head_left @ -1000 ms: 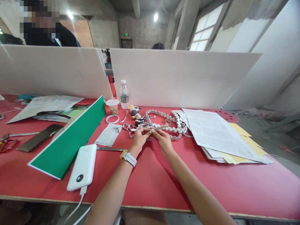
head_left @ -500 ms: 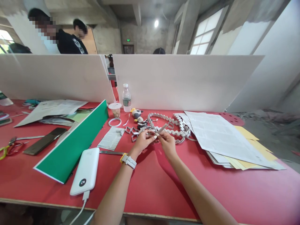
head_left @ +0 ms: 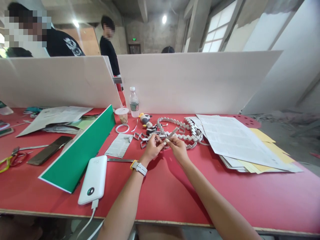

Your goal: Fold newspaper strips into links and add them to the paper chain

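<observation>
My left hand (head_left: 151, 149), with a pale watch on its wrist, and my right hand (head_left: 178, 150) meet over the red table. Their fingertips are pinched on a narrow folded paper strip (head_left: 173, 132), whose free end slants up to the right. Just behind them lies a long zigzag chain of folded paper (head_left: 195, 134), curved in a loop. Several loose square paper links (head_left: 140, 136) sit left of the chain. Left of my left hand is a piece of newspaper (head_left: 118, 146). A metal ruler (head_left: 120, 160) reaches under my left wrist.
A green panel (head_left: 82, 151) and a white power bank (head_left: 93, 180) with a cable stand at left. Behind are a lidded cup (head_left: 122, 116), a bottle (head_left: 134, 103), a bird toy (head_left: 145, 119) and a white partition (head_left: 195, 83). Stacked papers (head_left: 240, 143) lie right.
My hands stay pinched together on the strip, with only small finger shifts. The view has tilted slightly. Beyond the partition, people have moved; one now stands nearer the gap.
</observation>
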### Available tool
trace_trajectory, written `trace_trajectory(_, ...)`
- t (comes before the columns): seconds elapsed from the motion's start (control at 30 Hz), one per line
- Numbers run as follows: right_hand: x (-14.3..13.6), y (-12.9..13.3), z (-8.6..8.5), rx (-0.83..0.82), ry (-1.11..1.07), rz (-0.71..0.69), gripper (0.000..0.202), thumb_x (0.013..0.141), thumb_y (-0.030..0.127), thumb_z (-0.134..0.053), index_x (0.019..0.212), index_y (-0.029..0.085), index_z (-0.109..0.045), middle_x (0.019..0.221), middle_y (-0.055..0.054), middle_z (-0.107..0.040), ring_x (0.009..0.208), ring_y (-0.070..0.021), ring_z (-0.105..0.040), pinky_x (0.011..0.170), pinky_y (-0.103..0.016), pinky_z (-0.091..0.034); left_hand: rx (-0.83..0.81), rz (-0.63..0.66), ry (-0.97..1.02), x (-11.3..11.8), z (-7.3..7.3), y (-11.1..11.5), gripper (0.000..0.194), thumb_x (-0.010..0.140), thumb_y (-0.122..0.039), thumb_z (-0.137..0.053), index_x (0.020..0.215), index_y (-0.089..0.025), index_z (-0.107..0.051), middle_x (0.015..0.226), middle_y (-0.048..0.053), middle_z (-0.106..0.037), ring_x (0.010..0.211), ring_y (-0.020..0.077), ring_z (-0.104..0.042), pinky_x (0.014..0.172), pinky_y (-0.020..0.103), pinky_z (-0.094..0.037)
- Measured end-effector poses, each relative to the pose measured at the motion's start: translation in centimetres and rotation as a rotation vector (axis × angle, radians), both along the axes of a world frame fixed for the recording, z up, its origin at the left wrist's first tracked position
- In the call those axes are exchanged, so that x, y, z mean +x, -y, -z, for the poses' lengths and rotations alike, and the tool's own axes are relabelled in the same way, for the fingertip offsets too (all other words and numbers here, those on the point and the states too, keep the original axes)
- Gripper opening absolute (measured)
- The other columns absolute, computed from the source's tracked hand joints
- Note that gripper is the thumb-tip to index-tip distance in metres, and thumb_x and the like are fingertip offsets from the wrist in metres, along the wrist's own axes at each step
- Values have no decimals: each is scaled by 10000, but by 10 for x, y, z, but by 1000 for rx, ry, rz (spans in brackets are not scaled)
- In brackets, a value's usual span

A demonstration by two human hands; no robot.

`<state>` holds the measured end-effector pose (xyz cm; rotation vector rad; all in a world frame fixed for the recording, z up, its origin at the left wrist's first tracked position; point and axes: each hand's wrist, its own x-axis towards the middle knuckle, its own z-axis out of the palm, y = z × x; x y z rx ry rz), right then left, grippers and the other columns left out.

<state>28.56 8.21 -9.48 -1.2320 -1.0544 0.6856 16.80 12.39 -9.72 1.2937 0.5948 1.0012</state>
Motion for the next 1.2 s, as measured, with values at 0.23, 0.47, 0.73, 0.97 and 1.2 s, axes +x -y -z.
trace_trajectory(0.23,-1,-1,-1,-49,-30,-52,234,649,400,-622,569,191,-552,543,17,-526,559,-134,-453,567,-269,-365,-2,1,-87,-6,4,-5,429,649,-320,-720,874,-203,-375,651,-76,-493,544,80,-533,557,230,-468)
trace_trajectory(0.47,6,7,-19,-162,181,-323,182,648,292,-600,510,193,-535,488,40,-524,502,-110,-446,521,-243,-347,123,39,-154,-20,-15,-9,407,739,-327,-656,1116,-195,-577,995,64,-625,877,143,-598,776,246,-487)
trace_trajectory(0.73,-8,13,-14,-323,-153,-539,179,644,306,-640,589,192,-514,515,33,-585,495,-141,-599,550,-282,-493,-107,35,40,-15,-14,-7,514,675,-263,-695,1152,-181,-519,861,56,-691,841,190,-659,746,305,-512)
trace_trajectory(0.97,-10,14,-16,-297,-269,-467,170,634,261,-613,783,179,-611,599,16,-643,493,-115,-595,546,-250,-502,-155,-35,96,-14,-14,-6,455,580,-255,-751,1008,-140,-649,854,84,-719,860,226,-669,781,345,-521)
trace_trajectory(1.2,-10,14,-18,-279,-346,-422,181,605,240,-633,770,171,-661,582,7,-628,505,-116,-568,516,-242,-497,-80,-105,2,-12,-6,-10,274,650,-258,-659,895,-154,-723,879,80,-727,896,227,-661,823,356,-517)
